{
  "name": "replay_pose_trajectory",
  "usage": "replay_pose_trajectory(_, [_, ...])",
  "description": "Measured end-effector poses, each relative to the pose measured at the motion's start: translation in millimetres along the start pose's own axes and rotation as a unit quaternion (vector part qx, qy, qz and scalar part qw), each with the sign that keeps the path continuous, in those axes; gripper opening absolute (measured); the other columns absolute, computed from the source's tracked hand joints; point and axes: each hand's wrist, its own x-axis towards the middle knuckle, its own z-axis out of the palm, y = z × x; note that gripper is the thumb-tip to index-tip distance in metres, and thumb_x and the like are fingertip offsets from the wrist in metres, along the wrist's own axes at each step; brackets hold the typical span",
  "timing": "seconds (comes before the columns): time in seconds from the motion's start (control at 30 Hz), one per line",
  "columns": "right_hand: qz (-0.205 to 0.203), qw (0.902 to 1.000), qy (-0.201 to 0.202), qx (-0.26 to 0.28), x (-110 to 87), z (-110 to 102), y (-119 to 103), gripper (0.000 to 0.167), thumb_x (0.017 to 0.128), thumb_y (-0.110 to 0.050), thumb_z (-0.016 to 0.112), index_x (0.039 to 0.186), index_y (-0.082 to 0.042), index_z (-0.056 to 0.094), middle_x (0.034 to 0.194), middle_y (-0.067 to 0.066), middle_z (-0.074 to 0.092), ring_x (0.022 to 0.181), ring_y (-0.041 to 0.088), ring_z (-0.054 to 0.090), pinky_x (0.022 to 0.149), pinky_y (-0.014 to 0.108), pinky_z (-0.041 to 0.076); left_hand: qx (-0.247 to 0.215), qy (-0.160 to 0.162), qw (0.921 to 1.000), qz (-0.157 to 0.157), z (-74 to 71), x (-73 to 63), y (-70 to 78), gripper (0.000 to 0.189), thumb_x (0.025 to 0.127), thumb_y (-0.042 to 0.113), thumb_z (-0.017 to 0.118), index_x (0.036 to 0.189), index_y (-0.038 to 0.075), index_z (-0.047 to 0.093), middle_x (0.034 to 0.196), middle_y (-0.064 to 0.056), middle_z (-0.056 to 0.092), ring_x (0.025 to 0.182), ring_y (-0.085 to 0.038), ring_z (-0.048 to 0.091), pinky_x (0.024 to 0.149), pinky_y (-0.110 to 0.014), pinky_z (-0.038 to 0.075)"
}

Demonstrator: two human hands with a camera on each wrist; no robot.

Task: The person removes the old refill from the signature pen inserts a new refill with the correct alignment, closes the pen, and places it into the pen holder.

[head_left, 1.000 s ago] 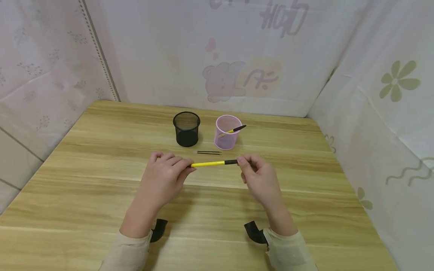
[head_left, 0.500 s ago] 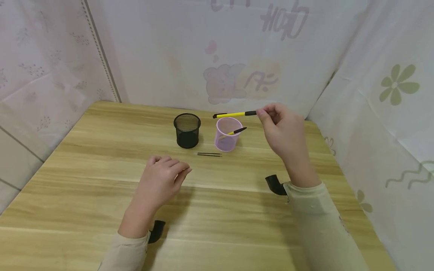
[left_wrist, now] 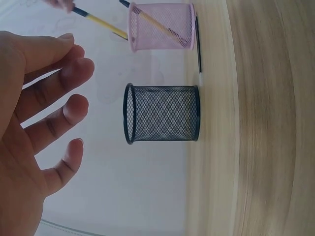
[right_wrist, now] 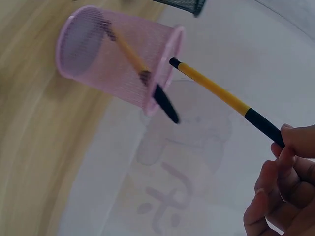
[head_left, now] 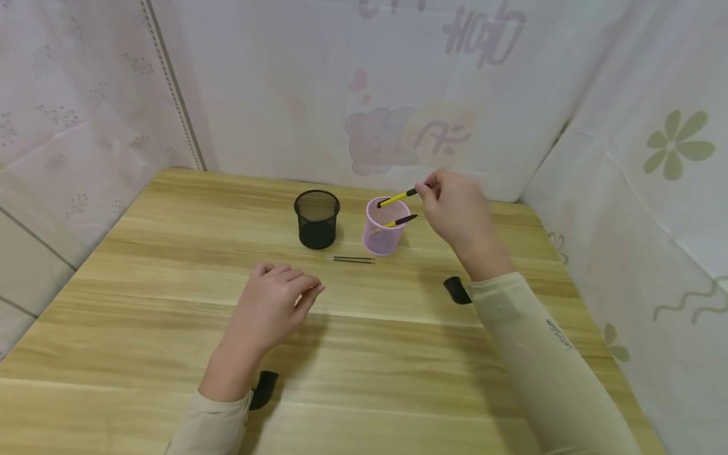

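Note:
A yellow pen with black ends point(right_wrist: 216, 91) is pinched at one black end between the thumb and fingers of my right hand point(head_left: 457, 205). Its other end tilts down at the mouth of the pink mesh pen holder point(head_left: 384, 241). Inside that holder leans a second yellow and black pen point(head_left: 400, 221), its black end sticking out over the rim. My left hand point(head_left: 273, 306) hovers above the table with loosely bent fingers and nothing in them. In the left wrist view, the black mesh pen holder point(left_wrist: 165, 113) stands beyond the left fingertips.
Two thin dark refills point(head_left: 354, 260) lie side by side on the wooden table point(head_left: 370, 379) in front of the holders. A printed cloth point(head_left: 256, 95) hangs behind the table's back edge. The black holder stands left of the pink one.
My left hand has let go of the pen. The right hand has carried it forward, up and over to the pink pen holder, and the pen's free end has dipped to the rim.

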Motion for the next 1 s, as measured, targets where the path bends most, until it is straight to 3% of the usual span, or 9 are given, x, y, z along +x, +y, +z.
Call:
replay_pose_trajectory(0.27, [-0.036,0.9955,-0.034,-0.081,-0.6,29,8,0.025,0.107,-0.027,0.065,0.111,-0.004,0.074,0.108,0.012,0.072,0.101,0.032,0.066,0.092,0.049,0.053,-0.004,-0.005,1.0,-0.002,0.3,-1.5,1.2,0.006,0.093,0.022,0.084,0.09,0.017,0.082,0.085,0.003,0.081,0.081,-0.018,0.072,0.084,-0.046,0.052])
replay_pose_trajectory(0.47, [-0.03,0.995,-0.033,-0.09,-3.3,42,8,0.023,0.107,-0.028,0.066,0.111,-0.007,0.075,0.115,0.012,0.072,0.108,0.036,0.065,0.097,0.054,0.051,-0.005,-0.003,1.0,0.001,0.0,-1.3,1.0,0.006,0.092,0.022,0.085,0.09,0.017,0.081,0.084,0.003,0.08,0.079,-0.018,0.072,0.083,-0.045,0.052])
replay_pose_trajectory(0.6, [-0.022,0.9942,-0.044,-0.095,-7.8,50,12,0.023,0.107,-0.032,0.065,0.114,-0.012,0.075,0.129,0.01,0.068,0.121,0.037,0.059,0.106,0.059,0.046,-0.006,0.0,1.0,0.006,0.0,-0.9,0.7,0.007,0.091,0.022,0.085,0.089,0.017,0.081,0.084,0.004,0.08,0.079,-0.018,0.072,0.082,-0.045,0.052])
replay_pose_trajectory(0.83, [-0.006,0.9936,-0.077,-0.083,-13.3,54,15,0.035,0.104,-0.035,0.07,0.131,-0.013,0.072,0.147,0.01,0.06,0.143,0.039,0.047,0.116,0.066,0.037,-0.006,-0.003,1.0,0.005,-0.2,0.5,0.2,0.006,0.092,0.022,0.085,0.089,0.017,0.081,0.084,0.003,0.081,0.08,-0.018,0.072,0.082,-0.044,0.052])
replay_pose_trajectory(1.0, [0.021,0.9918,-0.112,-0.059,-18.5,46,19,0.053,0.103,-0.037,0.068,0.15,-0.012,0.058,0.164,0.013,0.045,0.154,0.044,0.035,0.12,0.073,0.03,-0.008,-0.008,0.9999,0.001,-0.3,0.9,-0.5,0.007,0.092,0.022,0.085,0.089,0.017,0.081,0.085,0.003,0.08,0.08,-0.019,0.072,0.082,-0.045,0.053])
